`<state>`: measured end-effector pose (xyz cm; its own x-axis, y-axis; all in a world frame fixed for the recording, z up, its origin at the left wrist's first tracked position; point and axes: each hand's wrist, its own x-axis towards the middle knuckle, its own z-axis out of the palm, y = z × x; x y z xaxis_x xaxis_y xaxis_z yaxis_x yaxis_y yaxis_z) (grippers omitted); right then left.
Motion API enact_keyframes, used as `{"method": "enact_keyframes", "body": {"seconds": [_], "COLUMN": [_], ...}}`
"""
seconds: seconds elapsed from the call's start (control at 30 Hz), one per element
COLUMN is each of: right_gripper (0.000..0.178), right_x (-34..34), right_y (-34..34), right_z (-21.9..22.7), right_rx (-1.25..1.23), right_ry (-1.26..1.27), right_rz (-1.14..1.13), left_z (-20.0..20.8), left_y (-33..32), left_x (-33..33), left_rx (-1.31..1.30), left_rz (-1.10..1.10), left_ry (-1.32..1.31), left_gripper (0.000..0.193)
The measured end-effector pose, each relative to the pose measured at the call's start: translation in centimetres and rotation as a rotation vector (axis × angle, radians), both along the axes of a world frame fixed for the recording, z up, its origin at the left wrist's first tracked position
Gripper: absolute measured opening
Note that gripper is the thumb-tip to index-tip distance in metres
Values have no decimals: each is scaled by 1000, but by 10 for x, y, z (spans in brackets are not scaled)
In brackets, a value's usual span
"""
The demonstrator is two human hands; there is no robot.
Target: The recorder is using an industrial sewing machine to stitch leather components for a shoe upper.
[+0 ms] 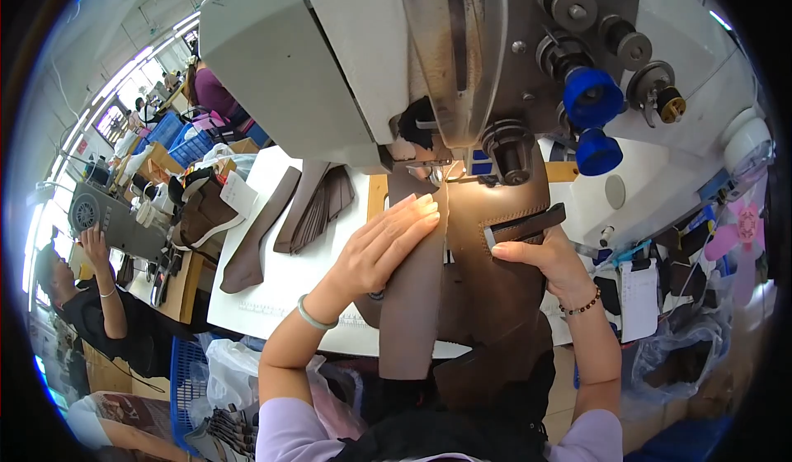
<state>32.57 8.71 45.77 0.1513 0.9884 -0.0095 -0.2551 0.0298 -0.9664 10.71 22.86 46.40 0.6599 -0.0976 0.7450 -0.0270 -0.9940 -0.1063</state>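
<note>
White tabletop (285,285) beneath, the left hand (386,246) lies flat on a matte strip (411,322), right hand (551,262) pinching a stitched brown panel (487,293).

Txt, nos., signs — none can be read.

We're on a white tabletop (322,285), with a ruler scale (285,308) along its front edge. Left of centre we've got a curved brown strip (257,239) lying flat; just right of it, a fanned stack of brown pieces (330,198). Mid-frame we see a large brown panel (478,285) and a taupe strip (411,318), both overhanging the front edge, lower centre.
</note>
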Motion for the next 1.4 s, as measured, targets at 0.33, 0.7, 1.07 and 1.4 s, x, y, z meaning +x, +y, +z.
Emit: {"method": "enact_keyframes", "body": {"seconds": [0.33, 0.7, 1.07, 1.4], "right_gripper": [35, 35, 34, 52], "right_x": [2, -4, -13, 4], "right_y": [4, 4, 2, 13], "right_z": [-17, -22, -26, -27], "right_rx": [12, 28, 47, 21], "right_ry": [85, 163, 123, -78], "right_rz": [38, 18, -29, 202], "left_z": [-2, -11, -9, -16], "left_y": [-3, 5, 13, 14], "left_x": [7, 8, 9, 9], "left_rx": [153, 177, 91, 142], "left_rz": [77, 50, 8, 41], "left_ry": [-25, -66, -80, -46], "left_gripper": [29, 25, 27, 29]}}
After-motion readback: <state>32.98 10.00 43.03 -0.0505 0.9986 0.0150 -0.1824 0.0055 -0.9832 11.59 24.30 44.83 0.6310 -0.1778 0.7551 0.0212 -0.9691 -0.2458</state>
